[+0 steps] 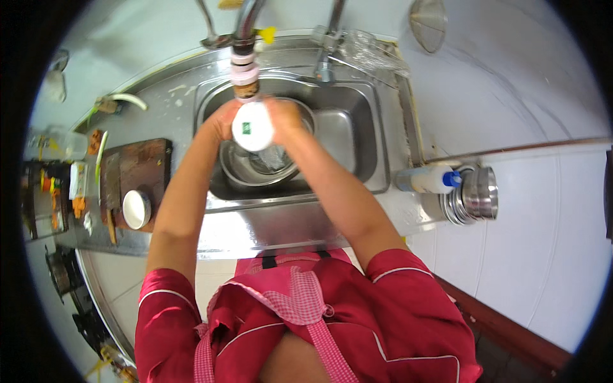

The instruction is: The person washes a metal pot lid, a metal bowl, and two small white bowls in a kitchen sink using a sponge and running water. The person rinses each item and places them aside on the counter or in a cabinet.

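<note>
Both hands grip a white round bowl or cup (253, 127) just below the faucet spout (245, 72). Its base, bearing a small green mark, faces the camera. My left hand (227, 119) holds the left side, and my right hand (286, 117) the right; fingers on the far side are hidden and the right hand is blurred. Beneath them, a round stainless steel basin (234, 174) stands in the left part of the steel sink (354, 129). Something clear and shiny, perhaps running water, shows in the basin.
On the left, a wooden cutting board (129, 165) carries a white bowl (136, 209) and a knife (111, 225). A second faucet (324, 67) overhangs the sink's back. To the right are a blue-capped bottle (426, 179) and stacked steel bowls (479, 194). A strainer (428, 26) hangs on the wall.
</note>
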Demonstrator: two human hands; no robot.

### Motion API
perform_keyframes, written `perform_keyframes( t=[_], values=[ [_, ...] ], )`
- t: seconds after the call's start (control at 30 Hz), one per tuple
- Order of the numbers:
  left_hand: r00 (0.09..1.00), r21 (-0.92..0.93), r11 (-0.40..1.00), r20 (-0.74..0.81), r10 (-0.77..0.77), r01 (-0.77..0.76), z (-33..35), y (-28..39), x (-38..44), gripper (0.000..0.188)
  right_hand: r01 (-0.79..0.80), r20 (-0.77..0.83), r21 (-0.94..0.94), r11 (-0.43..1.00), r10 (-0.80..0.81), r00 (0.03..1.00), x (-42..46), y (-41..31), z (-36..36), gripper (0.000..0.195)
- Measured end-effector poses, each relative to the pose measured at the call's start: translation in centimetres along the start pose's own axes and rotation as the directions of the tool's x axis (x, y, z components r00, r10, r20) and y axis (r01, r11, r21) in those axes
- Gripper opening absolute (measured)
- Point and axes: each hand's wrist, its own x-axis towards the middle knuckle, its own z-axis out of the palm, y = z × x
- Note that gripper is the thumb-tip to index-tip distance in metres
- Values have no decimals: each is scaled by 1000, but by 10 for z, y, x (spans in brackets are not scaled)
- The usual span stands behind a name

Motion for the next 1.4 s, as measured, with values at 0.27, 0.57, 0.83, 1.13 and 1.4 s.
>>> perform_keyframes(
  t=[0.27, 0.57, 0.83, 1.13, 1.4],
  values=[
    [949, -752, 582, -202, 241, -308, 13, -35, 30, 39, 98, 36, 314, 944, -115, 993, -1, -8, -3, 50],
    [380, -154, 751, -915, 137, -642, 60, -29, 12, 46, 427, 31, -740, 519, -609, 793, -43, -3, 35, 70],
    [568, -92, 826, -768, 297, -556, 64, -19, 11, 32, 211, 137, -247, 946, -181, 974, 3, -16, -7, 43],
    [490, 871, 489, -404, 772, -54, 76, -63, 10, 21, 35, 174, 87, 996, -50, 984, -40, -5, 3, 43],
    [562, 750, -656, 581, 589, -87, 68, -59, -38, 16, -243, 322, 187, 952, 175, 931, -26, -16, -42, 36]
  ],
)
